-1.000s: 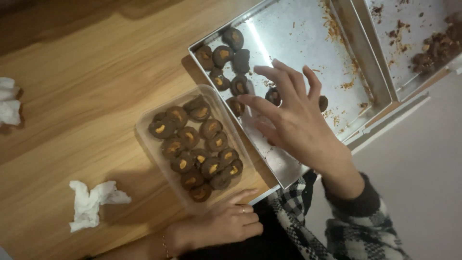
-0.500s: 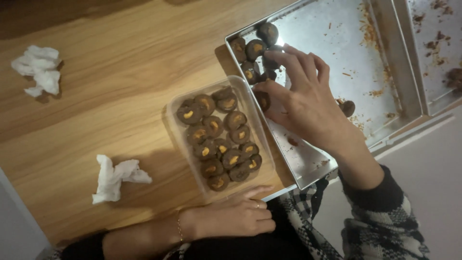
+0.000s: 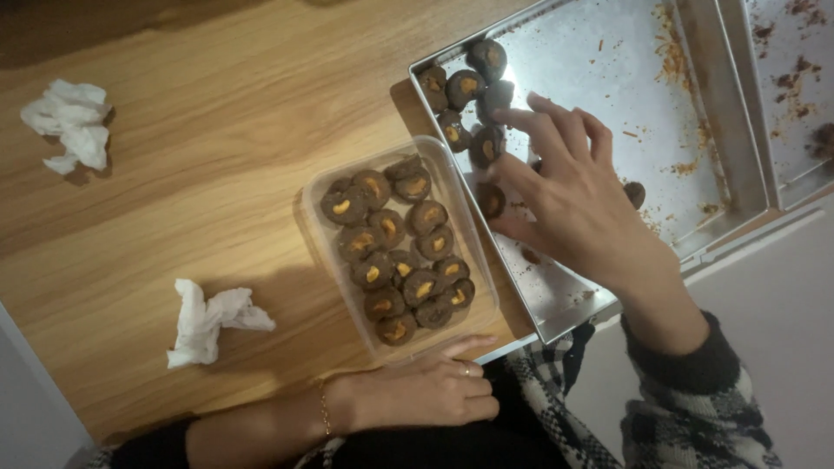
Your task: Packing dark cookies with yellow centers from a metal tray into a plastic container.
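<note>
My right hand (image 3: 578, 195) has moved up the metal tray (image 3: 608, 95) to the remaining cookies (image 3: 469, 95); grip half open, fingertips on one, nothing lifted. Left hand (image 3: 426, 391) stays flat beside the nearly filled plastic container (image 3: 317, 187) on the tabletop (image 3: 191, 191).

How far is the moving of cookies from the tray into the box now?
Mostly done: the clear box holds many cookies. In hand: the right hand reaches the cookies on the metal tray; its grip is unclear. The left hand rests by the box. About seven remain.
</note>
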